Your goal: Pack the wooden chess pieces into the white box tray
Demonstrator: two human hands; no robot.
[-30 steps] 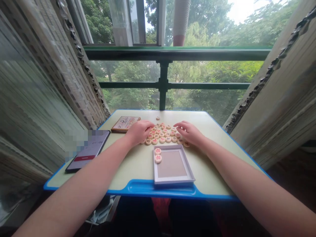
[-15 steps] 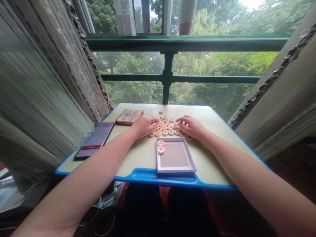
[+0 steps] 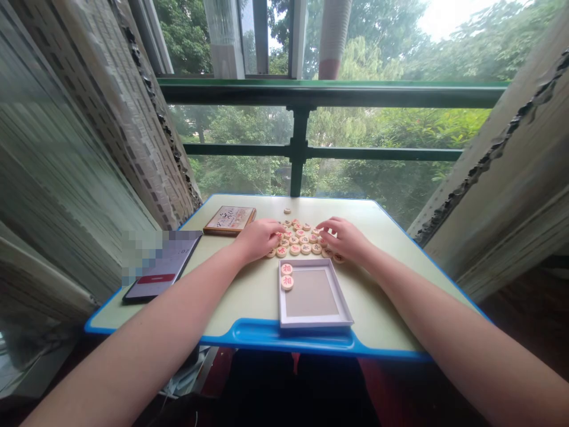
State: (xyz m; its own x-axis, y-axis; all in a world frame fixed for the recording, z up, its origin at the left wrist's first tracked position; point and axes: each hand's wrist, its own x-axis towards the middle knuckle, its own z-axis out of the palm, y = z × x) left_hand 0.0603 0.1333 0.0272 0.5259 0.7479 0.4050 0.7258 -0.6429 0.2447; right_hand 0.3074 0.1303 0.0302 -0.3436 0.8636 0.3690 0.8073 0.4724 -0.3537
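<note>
Round xiangqi pieces [image 3: 305, 249] with red and black characters lie in a loose cluster on the table. At the cluster's left edge is my left hand [image 3: 261, 240], palm down, its loosely bent fingertips on or just over the pieces there. My right hand [image 3: 344, 236] hovers at the right edge, fingers curved and apart, with the tips close to the pieces. Neither hand shows a piece lifted in it. In front of the cluster sits a shallow white box tray [image 3: 344, 296]. Two red-marked pieces [image 3: 287, 282] lie in its far left corner, one before the other.
A decorated box lid [image 3: 229, 219] lies at the back left of the blue-edged table [image 3: 382, 320]. Nearer on the left is a phone [image 3: 164, 270]. One lone piece [image 3: 287, 210] sits behind the cluster. Curtains flank the table, and a green railing [image 3: 333, 93] stands beyond it.
The view has tilted, so the table and everything on it appear lower. My right hand's fingertips have shifted slightly over the pieces. Both pieces in the tray stay put.
</note>
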